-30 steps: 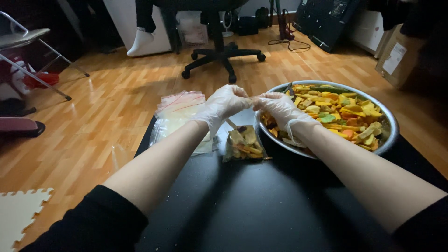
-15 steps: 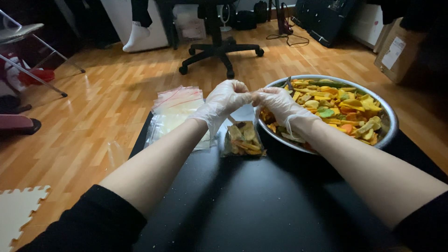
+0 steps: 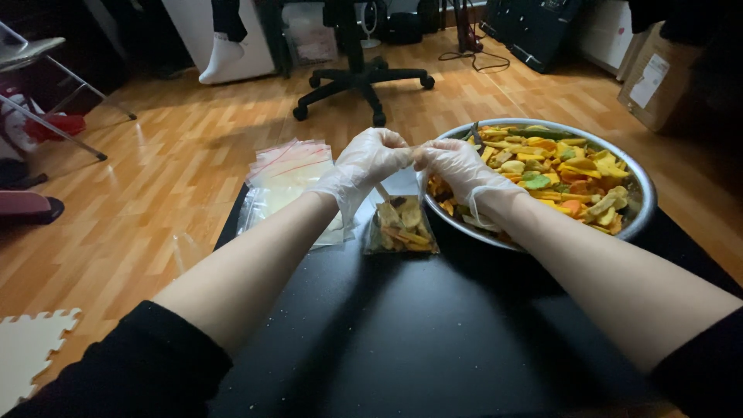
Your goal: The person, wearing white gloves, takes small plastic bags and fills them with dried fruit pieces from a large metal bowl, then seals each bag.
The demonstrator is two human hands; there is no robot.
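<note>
Both my hands wear thin clear gloves. My left hand [image 3: 364, 164] and my right hand [image 3: 457, 169] meet at the top edge of a small clear bag [image 3: 401, 227] filled with mixed vegetable chips, each pinching it. The bag stands on the black table [image 3: 433, 333]. Right of it sits a large metal bowl [image 3: 644, 203] heaped with yellow, orange and green chips; my right wrist lies across its near rim.
A pile of empty clear zip bags [image 3: 288, 179] lies at the table's far left corner. Beyond the table are a wooden floor, a black office chair base [image 3: 362, 85], a cardboard box [image 3: 656, 77] at the right and a folding chair [image 3: 46, 70] at the left.
The view has shifted slightly. My hands stay pinched together at the bag's top, with the bag resting lower against the table than before.
</note>
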